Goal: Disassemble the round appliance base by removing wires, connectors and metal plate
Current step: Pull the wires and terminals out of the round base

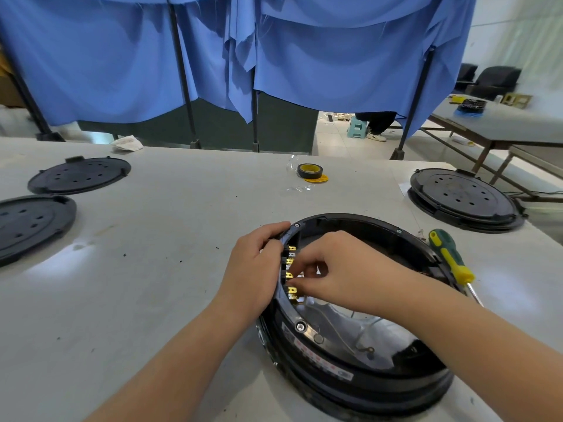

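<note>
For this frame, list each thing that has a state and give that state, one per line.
Round base: open, inside exposed, flat on the table.
Brass terminals: still mounted on the inner wall.
Left hand: grips the base rim.
Right hand: fingers curled at the terminals; the grip itself is hidden.
Screwdriver: lying unused, against the base rim.
Tape roll: lying flat.
Loose wire: lying inside the base.
</note>
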Demonstrator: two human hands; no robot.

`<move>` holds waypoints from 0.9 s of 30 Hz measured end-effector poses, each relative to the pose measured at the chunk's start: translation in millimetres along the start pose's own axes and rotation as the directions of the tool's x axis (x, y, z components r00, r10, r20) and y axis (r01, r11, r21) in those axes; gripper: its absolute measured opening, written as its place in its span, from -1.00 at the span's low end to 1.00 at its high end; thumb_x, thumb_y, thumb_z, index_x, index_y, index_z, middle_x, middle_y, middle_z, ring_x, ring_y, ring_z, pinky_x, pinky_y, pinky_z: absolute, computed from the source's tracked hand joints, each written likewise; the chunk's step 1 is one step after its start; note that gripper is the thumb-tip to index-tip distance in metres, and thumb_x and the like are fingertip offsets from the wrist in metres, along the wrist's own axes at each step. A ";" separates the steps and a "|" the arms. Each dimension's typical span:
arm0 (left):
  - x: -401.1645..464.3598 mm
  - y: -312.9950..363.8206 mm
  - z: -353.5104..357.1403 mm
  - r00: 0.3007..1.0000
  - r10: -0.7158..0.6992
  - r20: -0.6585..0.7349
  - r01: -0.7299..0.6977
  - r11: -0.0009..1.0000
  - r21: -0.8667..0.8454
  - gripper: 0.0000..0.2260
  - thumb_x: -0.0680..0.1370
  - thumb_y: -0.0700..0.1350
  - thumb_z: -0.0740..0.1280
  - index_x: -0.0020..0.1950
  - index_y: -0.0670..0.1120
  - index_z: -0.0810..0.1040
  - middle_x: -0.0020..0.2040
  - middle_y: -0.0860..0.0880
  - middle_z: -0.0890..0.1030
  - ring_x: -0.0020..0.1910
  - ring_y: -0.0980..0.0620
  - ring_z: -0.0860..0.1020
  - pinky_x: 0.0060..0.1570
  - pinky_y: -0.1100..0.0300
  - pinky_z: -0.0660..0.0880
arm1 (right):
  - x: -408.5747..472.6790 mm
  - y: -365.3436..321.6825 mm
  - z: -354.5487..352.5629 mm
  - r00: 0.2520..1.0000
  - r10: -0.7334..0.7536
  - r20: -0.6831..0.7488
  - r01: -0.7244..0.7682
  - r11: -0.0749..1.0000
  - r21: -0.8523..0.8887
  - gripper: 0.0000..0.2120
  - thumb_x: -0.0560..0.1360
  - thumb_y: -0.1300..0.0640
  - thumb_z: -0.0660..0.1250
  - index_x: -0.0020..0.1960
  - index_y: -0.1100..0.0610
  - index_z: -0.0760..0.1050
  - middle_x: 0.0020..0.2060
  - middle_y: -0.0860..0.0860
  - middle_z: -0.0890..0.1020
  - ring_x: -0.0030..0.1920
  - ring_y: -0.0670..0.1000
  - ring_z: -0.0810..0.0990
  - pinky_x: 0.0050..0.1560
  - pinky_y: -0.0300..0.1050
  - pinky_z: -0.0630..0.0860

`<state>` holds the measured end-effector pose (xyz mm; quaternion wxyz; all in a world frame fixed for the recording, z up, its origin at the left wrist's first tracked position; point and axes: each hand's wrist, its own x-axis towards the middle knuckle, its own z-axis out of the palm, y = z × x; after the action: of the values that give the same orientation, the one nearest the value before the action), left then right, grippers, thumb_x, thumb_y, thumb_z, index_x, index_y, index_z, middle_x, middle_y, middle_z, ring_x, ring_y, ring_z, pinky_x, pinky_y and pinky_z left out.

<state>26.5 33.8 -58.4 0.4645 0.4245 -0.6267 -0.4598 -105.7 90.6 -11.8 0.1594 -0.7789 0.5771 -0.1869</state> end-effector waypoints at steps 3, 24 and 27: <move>-0.3 -0.2 0.0 1.000 -0.007 -0.001 0.007 1.000 -0.004 -0.65 0.53 -0.32 0.18 0.14 0.00 0.62 0.03 0.13 0.65 0.07 0.16 0.59 0.07 0.27 0.49 | -1.2 -1.4 -0.4 1.000 -0.012 0.000 0.012 1.000 -0.024 -0.92 0.44 0.03 0.39 -0.22 -0.02 0.63 -0.43 -0.12 0.53 -0.36 -0.14 0.47 -0.30 -0.23 0.39; -0.6 1.8 0.3 1.000 0.010 -0.007 -0.009 1.000 0.027 -0.64 0.51 -0.34 0.17 0.16 -0.06 0.62 0.06 0.06 0.64 0.10 0.13 0.57 0.11 0.29 0.47 | 0.6 -5.2 -2.3 0.999 -0.038 0.024 0.040 0.997 -0.060 -0.84 0.38 0.18 0.33 -0.36 0.02 0.46 -0.51 -0.09 0.49 -0.42 -0.11 0.46 -0.38 -0.28 0.35; 0.3 0.7 1.1 1.000 0.005 -0.011 -0.005 1.000 0.011 -0.64 0.51 -0.35 0.17 0.15 -0.06 0.62 0.04 0.07 0.65 0.09 0.13 0.58 0.11 0.27 0.47 | 1.2 -4.5 -1.7 0.999 -0.039 0.027 0.040 0.998 -0.055 -0.88 0.37 0.18 0.33 -0.32 0.04 0.49 -0.51 -0.09 0.49 -0.42 -0.11 0.46 -0.37 -0.26 0.35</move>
<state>25.4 33.9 -57.8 0.4668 0.4280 -0.6278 -0.4525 -102.4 90.6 -8.0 0.1413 -0.7966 0.5646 -0.1638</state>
